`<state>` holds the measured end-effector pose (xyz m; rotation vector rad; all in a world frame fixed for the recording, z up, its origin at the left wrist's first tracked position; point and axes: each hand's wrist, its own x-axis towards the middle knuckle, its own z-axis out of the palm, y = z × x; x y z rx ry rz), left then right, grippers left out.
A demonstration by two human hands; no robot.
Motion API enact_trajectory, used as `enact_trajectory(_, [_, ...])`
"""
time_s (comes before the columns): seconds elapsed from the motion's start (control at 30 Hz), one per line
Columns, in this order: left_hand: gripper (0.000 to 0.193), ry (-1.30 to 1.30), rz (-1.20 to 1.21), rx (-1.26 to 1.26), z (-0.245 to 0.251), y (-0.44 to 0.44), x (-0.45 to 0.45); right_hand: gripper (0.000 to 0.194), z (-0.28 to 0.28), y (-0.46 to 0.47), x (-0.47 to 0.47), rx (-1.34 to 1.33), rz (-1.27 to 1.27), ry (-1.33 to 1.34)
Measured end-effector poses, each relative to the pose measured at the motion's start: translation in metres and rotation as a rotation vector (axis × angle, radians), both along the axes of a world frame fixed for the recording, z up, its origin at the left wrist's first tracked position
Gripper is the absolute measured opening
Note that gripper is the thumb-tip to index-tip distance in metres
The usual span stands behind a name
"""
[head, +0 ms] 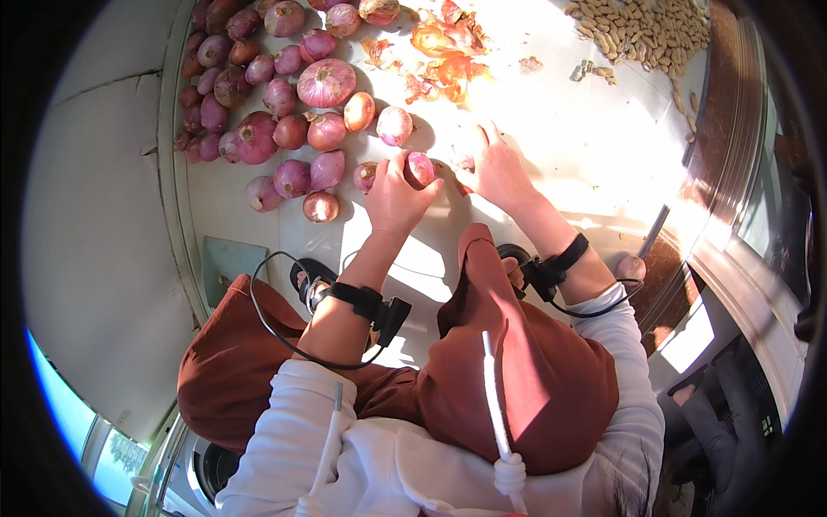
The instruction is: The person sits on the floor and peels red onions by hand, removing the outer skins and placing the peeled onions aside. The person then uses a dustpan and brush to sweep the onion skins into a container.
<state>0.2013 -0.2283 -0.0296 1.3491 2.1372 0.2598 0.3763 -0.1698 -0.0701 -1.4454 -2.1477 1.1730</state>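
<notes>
My left hand (395, 197) has its fingers curved around a red onion (420, 169), thumb and fingertips at its sides. A smaller onion (365, 176) lies just left of that hand. My right hand (494, 165) is in bright sunlight at the right, its fingers bent about a pale, washed-out thing (462, 156) that looks like an onion or its skin; glare hides the detail. Another onion (394, 126) lies just above my left hand. Many red onions (326, 83) are spread over the pale tiled floor at the upper left.
Papery onion skins (452, 58) lie in a loose heap at the top middle. Peanuts in shells (639, 32) are piled at the upper right. A light green dustpan (226, 258) stands by the left wall. One onion (630, 267) lies near my right forearm, beside a brown threshold.
</notes>
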Motion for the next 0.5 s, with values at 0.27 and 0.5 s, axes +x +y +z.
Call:
enact_trajectory(0.27, [0.070,0.085,-0.084,0.230,-0.012,0.010,-0.015,0.072,0.015,-0.001,-0.002,0.197,0.076,0.026])
enact_trajectory(0.5, [0.069,0.074,-0.075,0.337,-0.015,0.008,-0.008,0.057,0.018,-0.083,0.131,0.300,-0.539,-0.299])
